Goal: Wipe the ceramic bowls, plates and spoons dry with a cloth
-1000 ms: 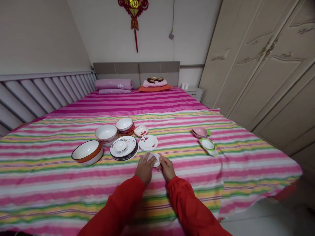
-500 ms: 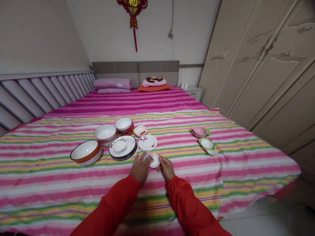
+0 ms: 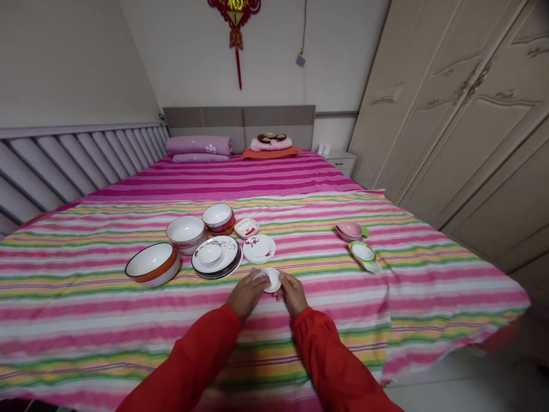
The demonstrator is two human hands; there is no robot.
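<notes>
In front of me a small white dish (image 3: 272, 280) is held between both hands. My right hand (image 3: 292, 293) grips its right rim, thumb on top and fingers partly hidden beneath. My left hand (image 3: 249, 293) is closed over a pale, thin piece that looks like a tissue (image 3: 259, 275), pressed against the left side of the dish. Just beyond lies a stack of white plates with red flowers (image 3: 259, 248). To the left, dark-rimmed plates (image 3: 227, 255) are stacked, with small white dishes (image 3: 210, 254) on top.
Left of the plates stand an orange-banded bowl (image 3: 153, 268) and stacked bowls (image 3: 186, 230), (image 3: 218, 216) behind. A small square dish (image 3: 247, 228) sits beyond. To the right lie pink bowls (image 3: 350, 230) and a green-edged dish (image 3: 363, 254). A striped cloth (image 3: 334, 320) covers the bed.
My left hand has shifted slightly to the right over the white dish, with its fingers drawn closer in. The right hand keeps its grip on the rim. The view has moved a little.
</notes>
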